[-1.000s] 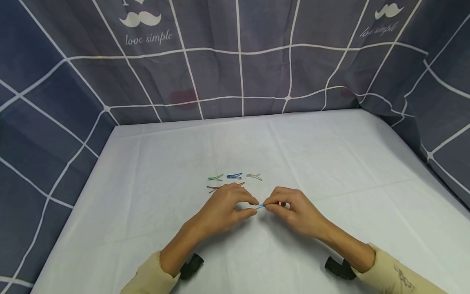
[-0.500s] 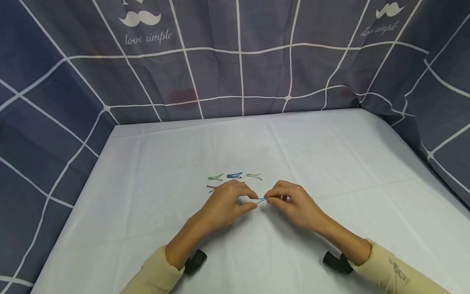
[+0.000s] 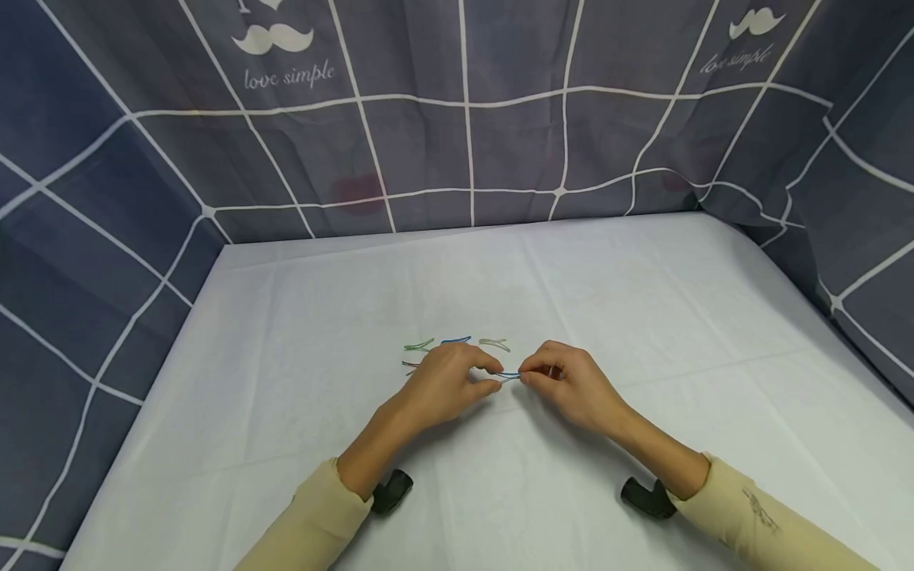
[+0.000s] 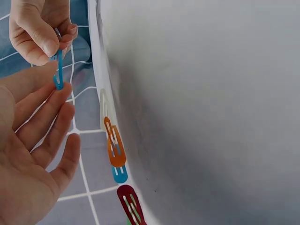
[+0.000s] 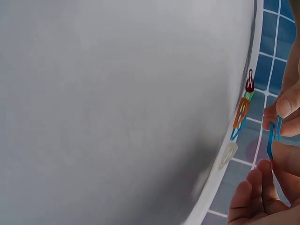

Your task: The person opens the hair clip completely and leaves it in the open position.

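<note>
Both hands meet over the white table around a blue snap hair clip (image 3: 510, 376). My right hand (image 3: 574, 388) pinches one end between thumb and index finger. At the clip's other end, the thumb and index fingertips of my left hand (image 3: 446, 388) hold its spread arms, which stand apart. The left wrist view shows this blue clip (image 4: 60, 70) upright between the two hands, the left hand's other fingers loosely extended. A green clip (image 3: 418, 346), another blue clip (image 3: 457, 339) and a whitish clip (image 3: 494, 343) lie just beyond the left hand, which partly covers them.
An orange clip (image 4: 117, 150) and a dark red clip (image 4: 129, 201) lie in the nearer row, mostly hidden by the left hand in the head view. A dark grid-patterned curtain (image 3: 514, 151) encloses the white tabletop (image 3: 343, 293) at the back and sides.
Both hands have moved together away from the body, toward the lying clips, still holding the blue hair clip. The left hand now covers more of the row.
</note>
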A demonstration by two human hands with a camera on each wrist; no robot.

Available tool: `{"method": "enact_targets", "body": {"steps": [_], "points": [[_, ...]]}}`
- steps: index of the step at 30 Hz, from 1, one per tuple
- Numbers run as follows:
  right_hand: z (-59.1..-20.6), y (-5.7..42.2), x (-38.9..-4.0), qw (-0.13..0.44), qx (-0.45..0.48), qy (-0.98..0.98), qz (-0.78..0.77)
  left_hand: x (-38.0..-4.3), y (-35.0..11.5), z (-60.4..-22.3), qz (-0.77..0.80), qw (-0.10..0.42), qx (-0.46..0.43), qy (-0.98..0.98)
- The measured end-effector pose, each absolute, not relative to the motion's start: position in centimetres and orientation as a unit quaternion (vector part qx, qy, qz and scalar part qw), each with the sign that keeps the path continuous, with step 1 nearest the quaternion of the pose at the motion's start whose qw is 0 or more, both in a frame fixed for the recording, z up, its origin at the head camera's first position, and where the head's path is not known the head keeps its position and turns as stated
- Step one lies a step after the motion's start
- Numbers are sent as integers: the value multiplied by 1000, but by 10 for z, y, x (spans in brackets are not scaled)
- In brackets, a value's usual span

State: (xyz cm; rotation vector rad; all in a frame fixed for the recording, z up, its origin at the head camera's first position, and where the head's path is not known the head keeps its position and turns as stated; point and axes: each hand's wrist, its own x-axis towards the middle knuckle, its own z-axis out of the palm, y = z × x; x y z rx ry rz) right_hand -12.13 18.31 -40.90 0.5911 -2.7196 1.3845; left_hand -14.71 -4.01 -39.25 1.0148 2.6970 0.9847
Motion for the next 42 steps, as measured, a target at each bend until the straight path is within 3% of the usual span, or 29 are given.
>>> {"method": "enact_targets", "body": {"steps": [17,42], "points": [[-422,177,-151,12,155,-899,409,-173,-30,-400,278,63,299,911],[-430,178,-154,16,155,-916,370,-176,-23,-405,228,77,287,927]]}}
